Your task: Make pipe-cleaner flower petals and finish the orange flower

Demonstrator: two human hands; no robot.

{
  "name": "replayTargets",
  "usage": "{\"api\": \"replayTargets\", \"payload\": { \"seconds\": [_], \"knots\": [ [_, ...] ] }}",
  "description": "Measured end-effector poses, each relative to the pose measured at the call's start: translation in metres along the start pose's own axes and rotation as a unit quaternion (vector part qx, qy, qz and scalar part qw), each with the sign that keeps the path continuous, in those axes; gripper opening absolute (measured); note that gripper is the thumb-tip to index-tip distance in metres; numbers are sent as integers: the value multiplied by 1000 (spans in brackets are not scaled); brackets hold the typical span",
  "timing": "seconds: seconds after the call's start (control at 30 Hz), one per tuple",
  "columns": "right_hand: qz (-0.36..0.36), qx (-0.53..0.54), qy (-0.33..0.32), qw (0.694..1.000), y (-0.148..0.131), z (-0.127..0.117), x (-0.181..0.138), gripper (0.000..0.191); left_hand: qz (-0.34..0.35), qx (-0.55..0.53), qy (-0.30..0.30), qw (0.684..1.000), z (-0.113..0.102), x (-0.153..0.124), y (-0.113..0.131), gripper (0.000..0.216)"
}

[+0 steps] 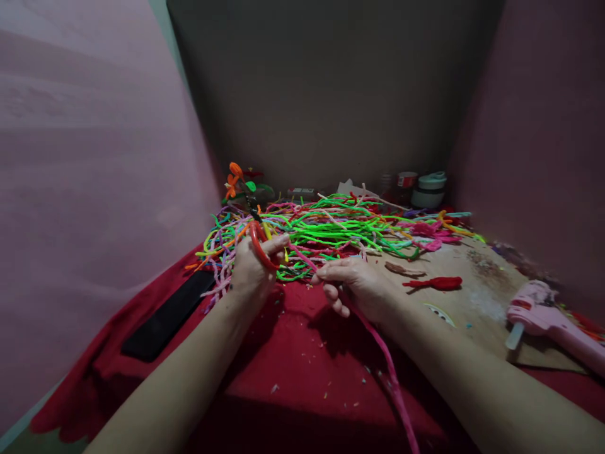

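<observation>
One pink pipe cleaner (390, 369) lay at the centre of our work, running from beside our left fingertips, through our right hand (359, 284), and down past the near edge of the view. Our right thumb and fingers were closed on it in a pinch; our left hand (248, 268) was curled around red-handled scissors (256, 243), though we could not tell whether its fingertips also gripped the strand. The step in hand looked to us like positioning that strand; the next move, we judged, called for a steady pinch and a clear sight of the blades. Just beyond our hands spread a heap of pipe cleaners (340, 230), mostly green, with an orange flower (235, 170) behind it. A black phone (167, 315) rested on the red cloth (293, 353) to our left; to our right, a board (477, 296) bore a red bundle (437, 284) and a pink glue gun (534, 309).
</observation>
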State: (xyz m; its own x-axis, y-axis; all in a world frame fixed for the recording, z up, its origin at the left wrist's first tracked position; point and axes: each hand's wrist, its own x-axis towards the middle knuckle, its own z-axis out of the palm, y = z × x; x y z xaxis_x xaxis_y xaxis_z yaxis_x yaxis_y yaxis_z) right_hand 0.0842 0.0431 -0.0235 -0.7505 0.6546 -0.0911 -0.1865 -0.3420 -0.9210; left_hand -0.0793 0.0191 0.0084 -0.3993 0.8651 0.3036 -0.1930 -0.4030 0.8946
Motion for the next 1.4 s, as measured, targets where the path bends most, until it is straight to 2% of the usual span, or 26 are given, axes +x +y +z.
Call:
{"api": "replayTargets", "payload": {
  "seconds": [0.1,0.17,0.27,0.33,0.47,0.57,0.63,0.73,0.8,0.87,1.0,1.2,1.4],
  "knots": [
    [-36,27,24,999,-2,0,1,15,-23,-5,-9,1000,2,-4,0,20],
    [-54,41,33,997,-2,0,1,15,-60,22,-63,996,7,-11,-3,17],
    [-43,44,4,998,-2,1,1,15,-107,58,-126,985,13,-19,-6,17],
    [-24,46,-16,999,-1,1,1,16,-102,71,-103,987,13,-19,-7,17],
    [4,34,-25,999,1,-2,2,15,-28,62,-22,997,4,-7,-3,21],
    [-1,25,-24,999,1,-2,2,15,-15,46,-18,999,0,-2,-1,21],
    [-10,34,-17,999,0,0,1,15,-36,50,-36,997,1,-4,0,20],
    [-16,48,-4,999,-2,3,0,16,-81,63,-95,990,6,-10,1,21],
    [-15,47,-11,999,-1,5,0,17,-111,63,-138,982,8,-14,0,20],
    [-22,49,-34,998,1,5,1,18,-130,61,-151,978,9,-16,-3,19],
    [-27,55,-60,996,2,5,0,16,-117,60,-97,987,7,-15,-5,22],
    [-24,15,11,1000,0,11,-2,15,-88,84,-69,990,8,-16,-4,27],
    [-65,-2,32,997,3,11,1,12,-80,92,-49,991,11,-19,-4,29]
  ]
}}
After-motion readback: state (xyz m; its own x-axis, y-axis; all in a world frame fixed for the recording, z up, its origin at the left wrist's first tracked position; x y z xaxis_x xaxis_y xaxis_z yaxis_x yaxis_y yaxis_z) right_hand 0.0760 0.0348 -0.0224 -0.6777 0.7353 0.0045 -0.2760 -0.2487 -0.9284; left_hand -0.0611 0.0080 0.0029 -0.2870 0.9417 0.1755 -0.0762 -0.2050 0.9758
